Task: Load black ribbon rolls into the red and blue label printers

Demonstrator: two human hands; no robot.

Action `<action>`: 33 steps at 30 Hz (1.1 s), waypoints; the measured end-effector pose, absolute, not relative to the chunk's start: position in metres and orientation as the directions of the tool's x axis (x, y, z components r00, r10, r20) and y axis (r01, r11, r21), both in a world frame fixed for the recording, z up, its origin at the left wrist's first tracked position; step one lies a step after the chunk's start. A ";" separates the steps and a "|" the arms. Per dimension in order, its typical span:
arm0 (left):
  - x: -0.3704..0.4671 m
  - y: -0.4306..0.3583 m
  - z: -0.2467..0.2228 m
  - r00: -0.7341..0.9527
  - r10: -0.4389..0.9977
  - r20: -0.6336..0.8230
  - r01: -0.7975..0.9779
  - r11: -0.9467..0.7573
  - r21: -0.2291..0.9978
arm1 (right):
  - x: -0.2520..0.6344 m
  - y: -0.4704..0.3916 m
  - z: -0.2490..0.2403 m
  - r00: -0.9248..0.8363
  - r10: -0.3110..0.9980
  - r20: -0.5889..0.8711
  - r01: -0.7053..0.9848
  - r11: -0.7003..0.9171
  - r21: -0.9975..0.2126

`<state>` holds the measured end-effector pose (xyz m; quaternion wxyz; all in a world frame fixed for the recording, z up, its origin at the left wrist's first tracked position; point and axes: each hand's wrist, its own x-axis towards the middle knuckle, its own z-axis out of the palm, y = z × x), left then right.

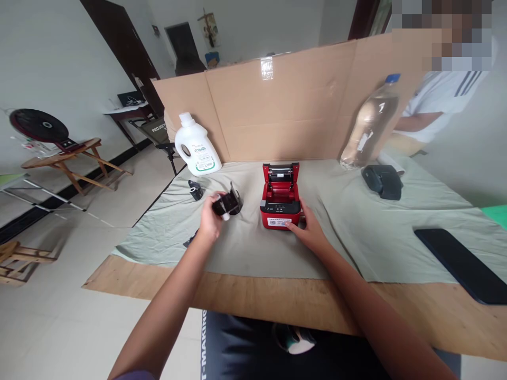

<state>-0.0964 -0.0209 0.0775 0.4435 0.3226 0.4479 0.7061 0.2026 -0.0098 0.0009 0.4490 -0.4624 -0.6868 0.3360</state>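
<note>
Left hand (pixel 211 219) is pinching a dark part (pixel 222 206) (blurred) over the cloth (pixel 245 253), left of the red printer (pixel 279 217). Right hand (pixel 311 228) is clasping the printer's near right corner, thumb on front; printer is sitting mid-cloth, lid raised.

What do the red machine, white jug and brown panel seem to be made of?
Red machine: probably hard plastic, slightly shiny, with smooth moulded edges. White jug: likely opaque plastic, smooth, with a moulded-in handle. Brown panel: apparently matte cardboard, showing fold creases and shiny tape near the top.
</note>
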 end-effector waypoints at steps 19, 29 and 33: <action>-0.092 -0.066 0.000 -0.041 0.964 0.264 0.795 -0.128 0.593 | 0.204 -0.009 0.000 -0.170 0.937 0.306 0.355 0.348 -0.868; -0.086 -0.064 0.024 -0.203 0.942 0.267 0.499 -0.135 0.856 | 0.204 -0.010 0.002 -0.179 0.937 0.300 0.353 0.346 -0.869; -0.080 -0.049 0.035 -0.300 0.897 0.324 0.438 -0.173 0.882 | 0.205 -0.010 0.001 -0.181 0.942 0.283 0.338 0.330 -0.881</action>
